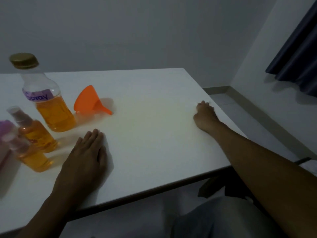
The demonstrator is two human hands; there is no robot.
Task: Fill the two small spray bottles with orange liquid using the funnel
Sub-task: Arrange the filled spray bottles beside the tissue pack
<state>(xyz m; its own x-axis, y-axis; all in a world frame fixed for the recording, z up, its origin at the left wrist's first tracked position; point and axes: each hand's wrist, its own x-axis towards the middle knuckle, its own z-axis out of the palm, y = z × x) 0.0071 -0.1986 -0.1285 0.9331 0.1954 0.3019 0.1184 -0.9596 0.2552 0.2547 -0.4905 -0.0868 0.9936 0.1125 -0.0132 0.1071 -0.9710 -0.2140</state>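
Two small spray bottles stand at the table's left, both holding orange liquid and wearing clear caps: one [36,133] farther back, one [31,155] nearer. Behind them a large clear bottle [49,103] with a gold cap and a purple label is about half full of orange liquid. An orange funnel [88,101] lies on its side to the right of the large bottle. My left hand [87,155] rests flat on the table just right of the small bottles, holding nothing. My right hand [205,115] lies near the table's right edge with fingers curled, nothing visible in it.
The white table [154,126] ends at its right edge close to my right hand. A purple object [5,129] shows at the far left edge, partly cut off. A dark curtain [298,54] hangs at the upper right; the floor lies below it.
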